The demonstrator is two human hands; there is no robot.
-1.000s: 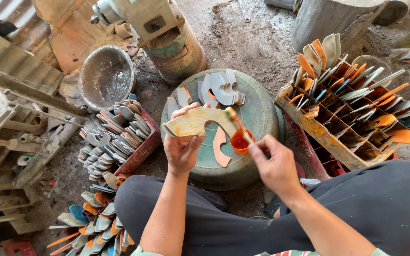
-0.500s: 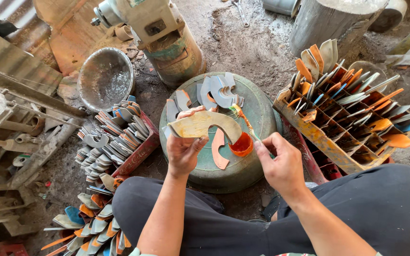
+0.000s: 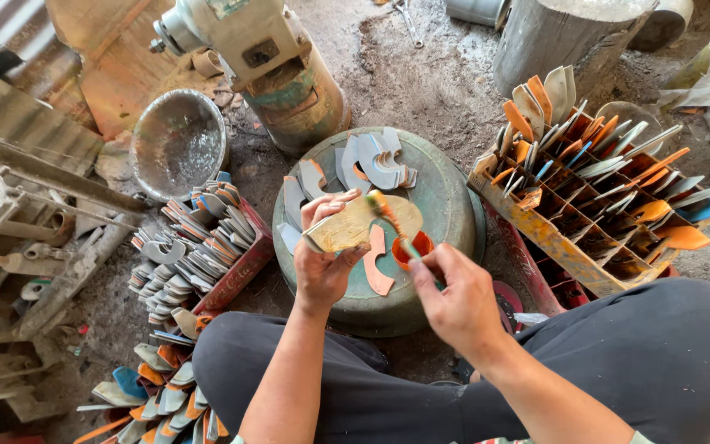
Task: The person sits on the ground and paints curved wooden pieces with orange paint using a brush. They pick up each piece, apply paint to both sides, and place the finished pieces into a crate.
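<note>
My left hand [image 3: 322, 267] grips a curved, pale yellowish metal blade [image 3: 359, 224] above an upturned green basin [image 3: 445, 205]. My right hand [image 3: 454, 300] holds a thin brush [image 3: 392, 220] whose orange-tipped end touches the top of the blade. Just under the brush sits a small cup of orange paint [image 3: 412, 247] on the basin. An orange-painted curved piece [image 3: 375, 261] lies beside the cup. Several grey blades with orange marks [image 3: 363, 164] are spread on the far side of the basin.
A red tray of stacked blades [image 3: 199, 251] stands at left, with more blades [image 3: 158, 382] on the ground by my knee. A yellow divided crate of painted blades [image 3: 593, 189] stands at right. A shiny metal bowl [image 3: 178, 144], a motor machine [image 3: 273, 66] and a log stump [image 3: 560, 33] are behind.
My right hand lifted the brush out of the orange paint cup and brought it onto the blade. My left hand tilted the blade more edge-on.
</note>
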